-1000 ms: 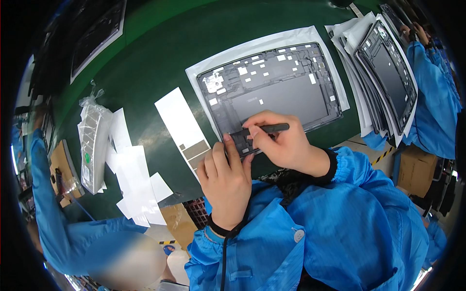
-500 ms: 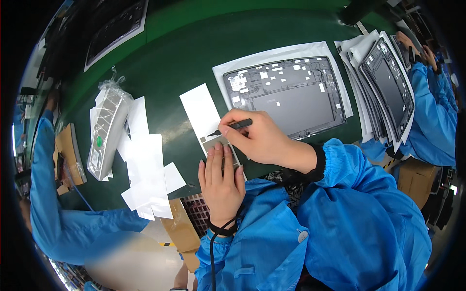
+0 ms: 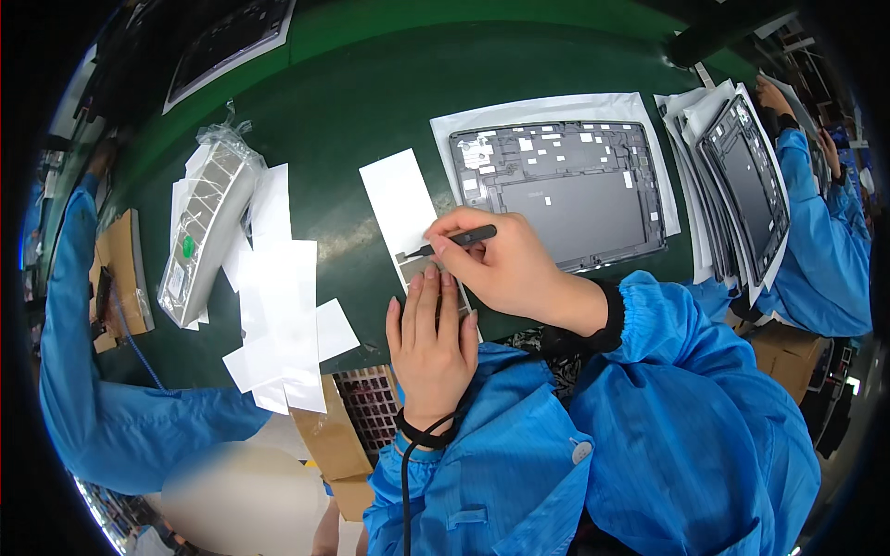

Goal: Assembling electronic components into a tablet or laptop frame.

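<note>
My right hand (image 3: 505, 264) is closed round a slim black pen-shaped tool (image 3: 468, 238), its thin tip pointing left. At that tip is a small grey square (image 3: 402, 257), by the left edge of a long white sheet (image 3: 399, 190); I cannot tell whether they touch. My left hand (image 3: 433, 343) lies flat with fingers extended over the sheet's lower part, where a grey band shows. The fingers cover much of that end. Beyond my right hand, a dark grey tablet housing (image 3: 579, 218) dotted with white pieces rests on white wrapping (image 3: 445, 139).
White paper sheets (image 3: 278, 287) overlap at the left, beside a plastic-wrapped stack of strips (image 3: 206, 218) with a green dot. Several housings (image 3: 742, 185) stand layered with white sheets at the right. Co-workers' blue sleeves (image 3: 69, 306) show at both sides. A cardboard box (image 3: 334, 445) is below the table edge.
The view has shifted slightly, so the housing appears farther right. The tool's tip is now at the small grey square, which earlier showed just beside it. My left hand stays flat on the sheet.
</note>
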`<state>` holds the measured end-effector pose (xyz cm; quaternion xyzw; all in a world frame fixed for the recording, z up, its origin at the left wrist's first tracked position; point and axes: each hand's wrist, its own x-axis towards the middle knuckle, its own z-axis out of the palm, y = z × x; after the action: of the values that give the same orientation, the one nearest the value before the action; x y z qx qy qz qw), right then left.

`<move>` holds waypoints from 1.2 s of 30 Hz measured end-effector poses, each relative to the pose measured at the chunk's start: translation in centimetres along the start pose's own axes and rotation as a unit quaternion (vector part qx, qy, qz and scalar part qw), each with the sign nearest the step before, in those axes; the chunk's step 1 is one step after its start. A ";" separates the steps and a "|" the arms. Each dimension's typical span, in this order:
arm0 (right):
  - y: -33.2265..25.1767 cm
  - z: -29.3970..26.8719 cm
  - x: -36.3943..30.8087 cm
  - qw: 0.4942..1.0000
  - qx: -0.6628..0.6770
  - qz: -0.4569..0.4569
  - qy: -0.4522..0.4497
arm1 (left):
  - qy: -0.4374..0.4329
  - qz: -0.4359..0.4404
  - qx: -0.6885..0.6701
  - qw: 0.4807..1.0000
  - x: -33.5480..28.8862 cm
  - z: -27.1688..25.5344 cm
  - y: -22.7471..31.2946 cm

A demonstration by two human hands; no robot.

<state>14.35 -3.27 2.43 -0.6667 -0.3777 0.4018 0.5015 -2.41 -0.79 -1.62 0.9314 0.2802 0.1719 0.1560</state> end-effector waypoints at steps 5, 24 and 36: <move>0.1 -0.8 -0.7 0.977 0.163 -0.062 0.121 | -0.022 -0.017 -0.016 0.999 0.3 -0.9 0.4; 3.3 -7.0 0.4 0.990 0.100 -0.024 0.101 | -0.017 -0.003 0.016 1.000 8.8 -1.1 3.9; 3.3 -6.4 0.5 0.986 0.052 -0.070 0.143 | -0.023 0.003 0.059 0.998 9.9 -0.3 4.2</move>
<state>20.70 -5.86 0.29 -0.6624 -0.3267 0.2849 0.6111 7.15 1.63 2.52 0.9434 0.2839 0.1342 0.1065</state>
